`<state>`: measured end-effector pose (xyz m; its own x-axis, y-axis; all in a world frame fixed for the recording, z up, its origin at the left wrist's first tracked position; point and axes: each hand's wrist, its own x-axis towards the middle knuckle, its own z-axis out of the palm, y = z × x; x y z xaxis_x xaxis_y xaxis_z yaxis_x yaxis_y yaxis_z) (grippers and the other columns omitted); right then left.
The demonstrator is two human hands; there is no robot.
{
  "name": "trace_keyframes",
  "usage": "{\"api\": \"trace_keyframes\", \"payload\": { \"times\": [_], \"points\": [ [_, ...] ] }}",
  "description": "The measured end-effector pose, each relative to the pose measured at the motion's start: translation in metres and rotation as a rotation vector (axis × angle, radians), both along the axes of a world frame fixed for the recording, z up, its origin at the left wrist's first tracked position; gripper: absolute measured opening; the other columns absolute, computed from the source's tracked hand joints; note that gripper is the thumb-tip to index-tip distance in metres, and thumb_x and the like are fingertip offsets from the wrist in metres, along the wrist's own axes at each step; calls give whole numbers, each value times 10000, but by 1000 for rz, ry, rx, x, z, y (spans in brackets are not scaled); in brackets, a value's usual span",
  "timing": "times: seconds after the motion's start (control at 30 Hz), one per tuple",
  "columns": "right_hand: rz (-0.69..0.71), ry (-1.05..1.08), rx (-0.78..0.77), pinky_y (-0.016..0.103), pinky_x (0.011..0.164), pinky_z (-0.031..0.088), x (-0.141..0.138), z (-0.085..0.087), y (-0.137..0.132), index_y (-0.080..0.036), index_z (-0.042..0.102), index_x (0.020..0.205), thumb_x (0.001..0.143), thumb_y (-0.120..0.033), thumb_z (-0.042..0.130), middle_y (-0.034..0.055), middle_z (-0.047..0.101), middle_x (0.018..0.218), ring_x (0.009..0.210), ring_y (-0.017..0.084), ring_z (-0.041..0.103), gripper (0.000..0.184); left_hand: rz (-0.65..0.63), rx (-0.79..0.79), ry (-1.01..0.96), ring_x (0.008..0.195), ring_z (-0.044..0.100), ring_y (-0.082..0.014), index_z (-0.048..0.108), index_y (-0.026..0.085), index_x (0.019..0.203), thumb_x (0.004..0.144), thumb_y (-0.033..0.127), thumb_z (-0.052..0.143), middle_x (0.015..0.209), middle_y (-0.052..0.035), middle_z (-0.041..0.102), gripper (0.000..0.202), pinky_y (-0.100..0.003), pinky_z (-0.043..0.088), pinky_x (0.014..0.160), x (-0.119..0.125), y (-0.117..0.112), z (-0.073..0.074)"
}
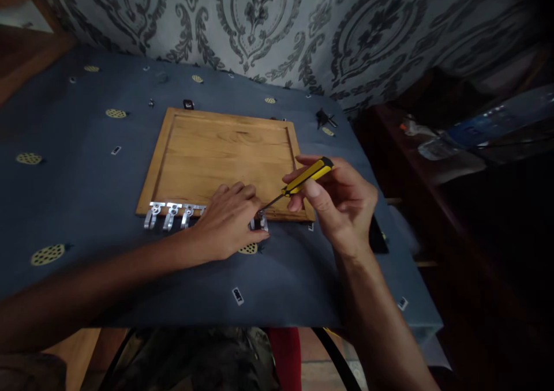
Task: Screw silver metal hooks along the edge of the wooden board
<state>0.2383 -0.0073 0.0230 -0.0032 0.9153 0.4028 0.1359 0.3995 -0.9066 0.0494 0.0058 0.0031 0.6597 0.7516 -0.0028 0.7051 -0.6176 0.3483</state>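
A wooden board (225, 149) with a raised frame lies flat on the table. Several silver metal hooks (172, 217) line its near edge, and part of the row is hidden under my left hand. My right hand (341, 200) grips a yellow and black screwdriver (308, 176), its shaft slanting down to the left. The screwdriver tip meets the metal hook (260, 221) at the right of the row. My left hand (234, 215) presses down over the board's near edge beside that hook, fingers bent and thumb stretched out; whether it grips anything is hidden.
A blue tablecloth (78, 189) with pineapple prints covers the table. Beyond the board lie a small black object (188, 104), a small metal piece (151, 102) and a black item (324, 119). A plastic bottle (497, 117) lies at the right. Patterned fabric (259, 22) hangs behind.
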Motion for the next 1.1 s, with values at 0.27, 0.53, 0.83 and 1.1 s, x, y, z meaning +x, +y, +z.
{"api": "trace_keyframes", "payload": {
  "times": [0.27, 0.53, 0.83, 1.1],
  "points": [
    [-9, 7, 2, 230, 412, 558, -3, 3, -3, -213, 687, 816, 782, -402, 880, 9, 813, 916, 440, 77, 621, 272, -2, -8, -39, 1111, 596, -317, 704, 164, 1012, 860, 432, 799, 1076, -81, 673, 323, -460, 463, 937, -1, 0, -3],
    [86, 9, -21, 271, 534, 624, 1, 3, 0, -227, 721, 1048, 842, -442, 825, 22, 810, 874, 513, 116, 684, 315, -5, -10, -29, 1110, 597, -317, 695, 159, 990, 869, 432, 791, 1072, -90, 670, 314, -448, 457, 931, -1, 1, -1],
    [17, 7, 0, 220, 401, 542, -5, 3, -3, -217, 664, 791, 743, -377, 910, -6, 819, 856, 434, 88, 629, 297, -9, 3, -52, 1129, 594, -315, 693, 170, 995, 865, 422, 796, 1111, -85, 676, 301, -439, 456, 922, -1, 0, -3],
    [-186, 110, 176, 243, 396, 499, -3, -2, -2, -269, 605, 851, 814, -390, 863, -39, 789, 815, 445, 99, 618, 287, -10, 11, -33, 1096, 602, -310, 709, 163, 962, 856, 440, 809, 1039, -81, 666, 312, -440, 464, 929, -1, 1, -1]
  ]
}}
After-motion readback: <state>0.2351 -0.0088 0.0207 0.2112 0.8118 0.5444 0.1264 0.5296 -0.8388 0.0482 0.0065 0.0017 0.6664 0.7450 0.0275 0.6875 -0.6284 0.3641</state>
